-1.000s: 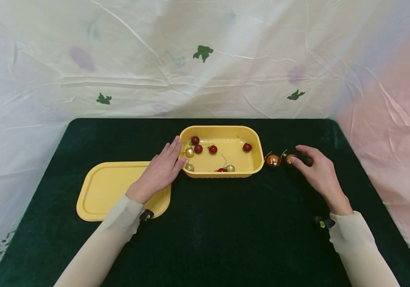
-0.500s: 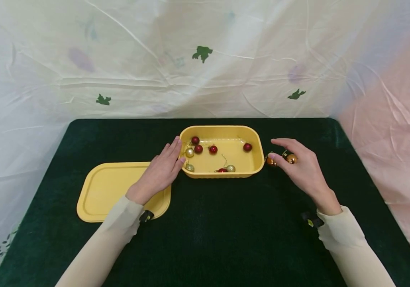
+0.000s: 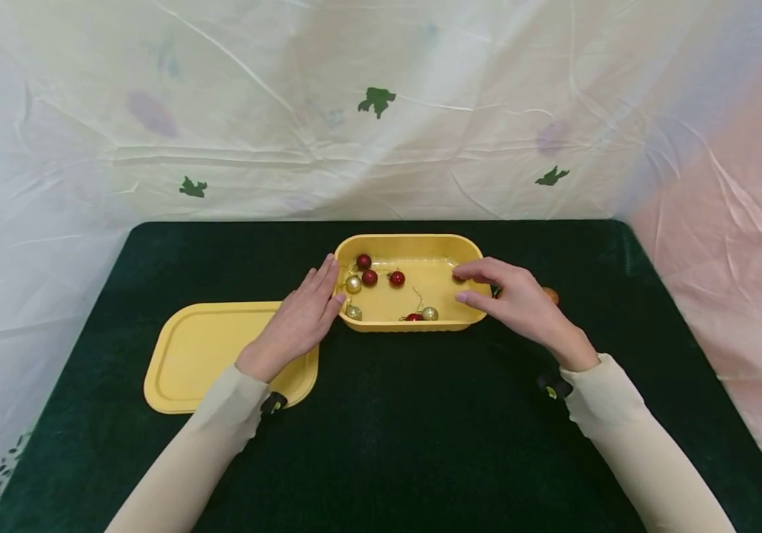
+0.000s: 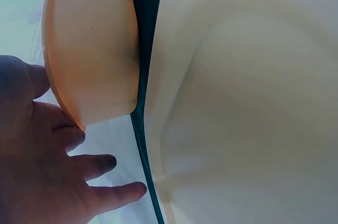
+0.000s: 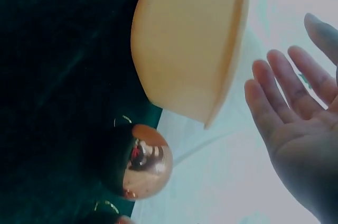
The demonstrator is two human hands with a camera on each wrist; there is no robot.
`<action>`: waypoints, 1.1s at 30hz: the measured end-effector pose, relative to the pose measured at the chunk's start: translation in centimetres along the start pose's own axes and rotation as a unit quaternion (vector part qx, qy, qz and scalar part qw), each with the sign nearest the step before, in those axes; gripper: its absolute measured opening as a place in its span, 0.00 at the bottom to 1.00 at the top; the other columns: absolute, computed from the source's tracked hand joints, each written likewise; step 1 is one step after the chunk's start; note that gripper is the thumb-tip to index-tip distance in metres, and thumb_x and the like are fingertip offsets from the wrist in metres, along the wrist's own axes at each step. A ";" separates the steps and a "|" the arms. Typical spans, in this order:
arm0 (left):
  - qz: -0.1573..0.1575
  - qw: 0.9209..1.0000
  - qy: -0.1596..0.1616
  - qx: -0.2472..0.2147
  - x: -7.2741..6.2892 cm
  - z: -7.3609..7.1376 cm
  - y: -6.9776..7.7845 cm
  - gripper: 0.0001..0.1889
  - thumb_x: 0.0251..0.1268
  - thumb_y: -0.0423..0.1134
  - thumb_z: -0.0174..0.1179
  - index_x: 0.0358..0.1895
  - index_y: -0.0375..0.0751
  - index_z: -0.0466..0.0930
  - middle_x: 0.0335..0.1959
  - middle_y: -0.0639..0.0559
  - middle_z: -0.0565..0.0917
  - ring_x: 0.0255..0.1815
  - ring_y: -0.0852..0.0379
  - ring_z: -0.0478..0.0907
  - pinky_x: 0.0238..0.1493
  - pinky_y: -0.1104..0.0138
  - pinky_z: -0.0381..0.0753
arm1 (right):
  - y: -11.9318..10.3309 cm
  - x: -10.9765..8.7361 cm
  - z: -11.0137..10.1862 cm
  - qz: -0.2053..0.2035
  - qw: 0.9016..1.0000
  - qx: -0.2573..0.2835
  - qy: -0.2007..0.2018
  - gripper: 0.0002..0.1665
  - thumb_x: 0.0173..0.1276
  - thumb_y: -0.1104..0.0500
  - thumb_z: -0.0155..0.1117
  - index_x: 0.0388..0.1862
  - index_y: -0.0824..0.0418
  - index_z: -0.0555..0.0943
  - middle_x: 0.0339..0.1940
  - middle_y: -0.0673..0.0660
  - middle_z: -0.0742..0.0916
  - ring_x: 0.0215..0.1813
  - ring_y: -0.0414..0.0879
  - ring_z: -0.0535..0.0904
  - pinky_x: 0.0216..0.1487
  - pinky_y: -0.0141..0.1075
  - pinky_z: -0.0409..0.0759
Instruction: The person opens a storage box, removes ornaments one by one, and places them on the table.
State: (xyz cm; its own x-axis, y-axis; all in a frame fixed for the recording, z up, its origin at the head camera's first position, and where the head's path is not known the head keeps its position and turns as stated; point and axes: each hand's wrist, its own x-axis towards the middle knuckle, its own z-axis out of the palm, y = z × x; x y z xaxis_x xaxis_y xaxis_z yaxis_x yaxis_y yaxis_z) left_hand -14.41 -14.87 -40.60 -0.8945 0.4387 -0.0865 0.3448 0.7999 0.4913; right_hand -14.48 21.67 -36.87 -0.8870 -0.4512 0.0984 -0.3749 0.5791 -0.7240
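The yellow box (image 3: 387, 326) holds several small red baubles (image 3: 397, 279) and gold baubles (image 3: 352, 284), some with thread loops. Straight fingers of my left hand (image 3: 297, 318) rest against the box's left end, the thumb at its rim. My right hand (image 3: 520, 296) reaches over the right end, fingers spread and nothing between them. Just at its index fingertip lies a dark red bauble (image 3: 458, 278), partly covered. A shiny copper bauble (image 5: 148, 160) lies outside the box below this hand in the right wrist view; in the head view the hand mostly hides the copper ones.
A yellow lid (image 3: 201, 355) lies flat left of the box, partly beneath my left forearm and hand. Dark green cloth (image 3: 381, 429) covers the table. Pale patterned curtains (image 3: 254, 111) hang behind and at the sides.
My right hand has moved left from beside the copper baubles, passing over them to the box's right end. The left hand stays at the box's left end.
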 end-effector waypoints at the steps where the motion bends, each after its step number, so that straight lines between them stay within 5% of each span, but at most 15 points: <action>1: 0.000 1.000 0.001 0.001 0.0 0.0 0.0 0.34 0.87 0.52 0.35 0.85 0.38 0.41 0.86 0.46 0.39 0.85 0.41 0.45 0.80 0.46 0.52 | 0.0 0.3 0.1 0.004 1.000 0.003 -0.009 0.24 0.74 0.53 0.70 0.65 0.58 0.81 0.61 0.56 0.85 0.63 0.54 0.80 0.65 0.58 0.77; 20: 0.012 1.000 0.005 0.013 0.1 0.4 -0.2 0.35 0.87 0.52 0.35 0.84 0.36 0.41 0.86 0.44 0.40 0.85 0.47 0.42 0.83 0.51 0.46 | 0.5 4.0 2.1 0.045 0.988 0.003 -0.145 0.28 0.72 0.52 0.72 0.67 0.62 0.80 0.63 0.58 0.85 0.61 0.52 0.82 0.64 0.54 0.79; 33: 0.012 1.000 0.005 0.011 0.1 0.5 -0.2 0.34 0.87 0.52 0.35 0.84 0.37 0.41 0.86 0.44 0.40 0.85 0.48 0.42 0.83 0.53 0.45 | 0.5 5.3 2.9 0.034 0.973 -0.061 -0.218 0.26 0.74 0.53 0.70 0.66 0.61 0.81 0.60 0.56 0.86 0.60 0.51 0.83 0.63 0.51 0.80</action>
State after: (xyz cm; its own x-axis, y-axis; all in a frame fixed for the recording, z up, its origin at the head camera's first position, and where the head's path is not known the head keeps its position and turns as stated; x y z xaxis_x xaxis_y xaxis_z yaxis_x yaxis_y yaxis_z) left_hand -14.42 -14.77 -41.10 -0.8890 0.4532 -0.0658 0.3719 0.7984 0.4736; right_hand -18.59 17.57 -38.68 -0.7229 -0.6379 -0.2655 -0.3717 0.6829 -0.6289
